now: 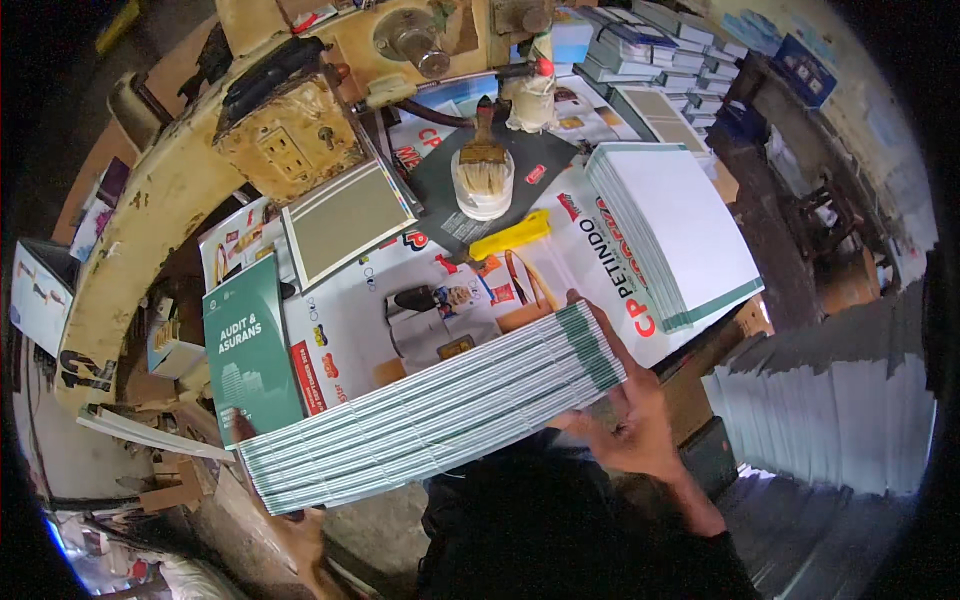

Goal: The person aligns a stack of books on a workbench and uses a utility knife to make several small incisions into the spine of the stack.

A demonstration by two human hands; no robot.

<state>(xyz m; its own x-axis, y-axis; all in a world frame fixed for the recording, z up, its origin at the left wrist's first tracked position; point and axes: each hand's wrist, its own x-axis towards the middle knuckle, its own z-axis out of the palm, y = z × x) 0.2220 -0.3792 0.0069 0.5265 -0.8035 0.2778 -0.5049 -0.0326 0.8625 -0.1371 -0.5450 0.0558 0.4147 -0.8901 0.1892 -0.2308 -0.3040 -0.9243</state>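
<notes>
Between my two hands I hold a thick stack of booklets [430,410], its white page edges and thin green cover lines facing up. My right hand [635,425] grips the right end, fingers spread over the far and near sides. At the lower left end, my left hand [295,535] clasps the stack, partly hidden beneath it. Just beyond that end lies a green booklet [245,340] on the table. A second stack, white sheets with green edges [680,225], rests on the table's right side.
A brush [484,150] stands in a white tub [484,205] on a dark sheet. Near it lies a yellow strip [510,235]. A worn machine frame [150,250] with an outlet box [285,150] curves around the left. Tall paper piles [825,420] stand at right.
</notes>
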